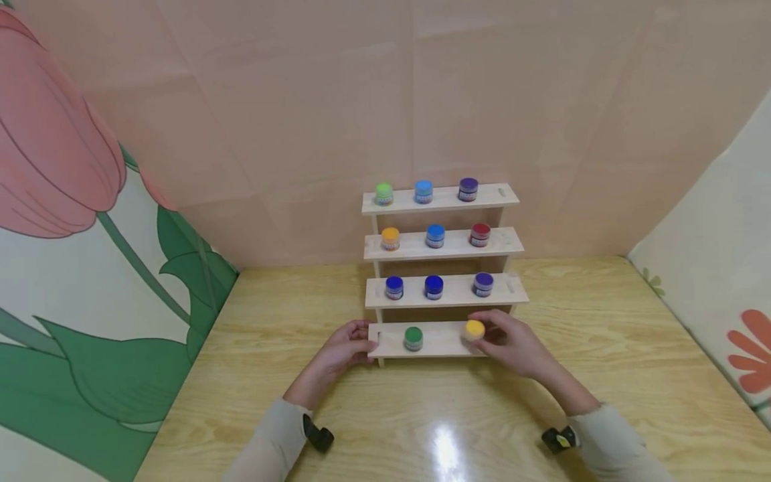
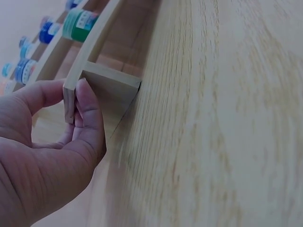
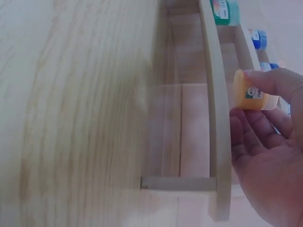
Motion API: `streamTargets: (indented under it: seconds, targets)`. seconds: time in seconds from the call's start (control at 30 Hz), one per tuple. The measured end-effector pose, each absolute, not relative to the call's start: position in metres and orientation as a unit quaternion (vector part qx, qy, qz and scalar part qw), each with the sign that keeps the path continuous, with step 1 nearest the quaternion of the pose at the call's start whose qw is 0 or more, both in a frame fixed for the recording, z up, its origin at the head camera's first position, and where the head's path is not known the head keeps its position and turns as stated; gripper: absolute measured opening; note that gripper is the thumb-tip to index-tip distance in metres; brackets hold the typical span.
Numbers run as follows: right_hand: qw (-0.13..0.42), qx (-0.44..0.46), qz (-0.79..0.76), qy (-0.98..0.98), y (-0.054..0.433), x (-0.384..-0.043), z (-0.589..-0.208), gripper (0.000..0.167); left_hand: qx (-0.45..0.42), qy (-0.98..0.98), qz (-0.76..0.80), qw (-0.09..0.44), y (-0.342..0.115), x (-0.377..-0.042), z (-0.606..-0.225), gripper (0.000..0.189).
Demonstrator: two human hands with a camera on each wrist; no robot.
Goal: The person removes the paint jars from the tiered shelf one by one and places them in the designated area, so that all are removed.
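A stepped wooden rack [image 1: 448, 347] of several shelves stands on the table with small paint jars on it. My left hand [image 1: 343, 348] pinches the left end of the lowest shelf; in the left wrist view, thumb and fingers [image 2: 90, 111] lie on both sides of the board end [image 2: 69, 99]. A yellow paint jar [image 1: 474, 330] is held between the thumb and fingers of my right hand [image 1: 512, 343], over the right part of the lowest shelf. The right wrist view shows the yellow jar [image 3: 250, 94] close by the shelf. A green paint jar [image 1: 413, 339] stands on the same shelf, left of centre.
On the upper shelves stand more jars, among them a dark blue jar [image 1: 434, 287], a red jar [image 1: 480, 235] and a light green jar [image 1: 383, 195]. The wooden table [image 1: 385, 415] meets a pinkish backdrop [image 1: 301, 134] behind the rack. Printed side panels [image 1: 138, 335] flank it.
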State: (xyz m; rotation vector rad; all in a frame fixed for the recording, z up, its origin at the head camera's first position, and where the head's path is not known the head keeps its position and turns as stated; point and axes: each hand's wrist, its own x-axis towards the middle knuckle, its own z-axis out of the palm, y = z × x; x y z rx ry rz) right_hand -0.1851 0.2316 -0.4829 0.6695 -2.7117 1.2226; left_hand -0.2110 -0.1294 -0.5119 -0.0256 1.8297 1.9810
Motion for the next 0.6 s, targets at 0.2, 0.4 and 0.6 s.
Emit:
streamTargets:
  seconds: [0.2,0.4,0.6]
  targets:
    - [0.043,0.230,0.422,-0.876,0.244,-0.180,-0.478,0.044,0.003,0.656,0.722,0.220,-0.130,-0.212,-0.514,0.053]
    - [0.051,0.235,0.432,-0.869,0.263,-0.175,-0.472,0.044,0.005,0.661,0.718,0.219,-0.131,-0.212,-0.514,0.053]
    - [0.067,0.262,0.452,-0.850,0.286,-0.175,-0.466,0.040,0.017,0.658,0.719,0.220,-0.131,-0.212,-0.512,0.054]
